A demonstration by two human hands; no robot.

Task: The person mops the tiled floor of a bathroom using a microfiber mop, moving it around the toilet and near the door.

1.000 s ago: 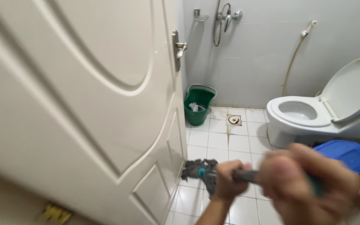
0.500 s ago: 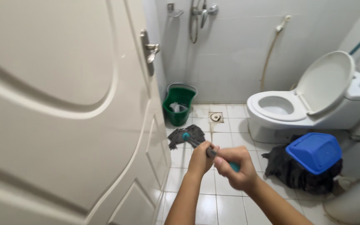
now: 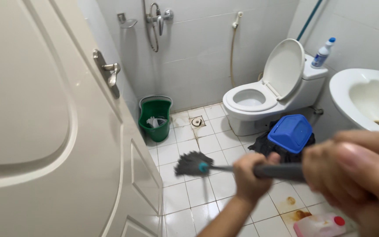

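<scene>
Both my hands grip the dark grey handle (image 3: pixel 281 171) of a mop. My left hand (image 3: pixel 252 176) holds it further down, toward the head. My right hand (image 3: pixel 358 175) is wrapped round the upper part, blurred and close to the camera. The shaggy grey mop head (image 3: pixel 191 163), with a teal collar, hangs just above the white floor tiles (image 3: pixel 209 142) or touches them; I cannot tell which. It sits near the open door's edge.
A white door (image 3: pixel 44 131) stands open on the left. Beyond it are a green bucket (image 3: pixel 155 112), a floor drain (image 3: pixel 197 122), a toilet (image 3: pixel 253 98) with its lid up, a blue bin (image 3: pixel 291 132) on black cloth, a sink (image 3: pixel 367 98) and a red-capped bottle (image 3: pixel 319 224) beside brown stains.
The view has swung right and now shows the sink. My right hand has come up close to the camera, and the mop head has moved nearer along the floor.
</scene>
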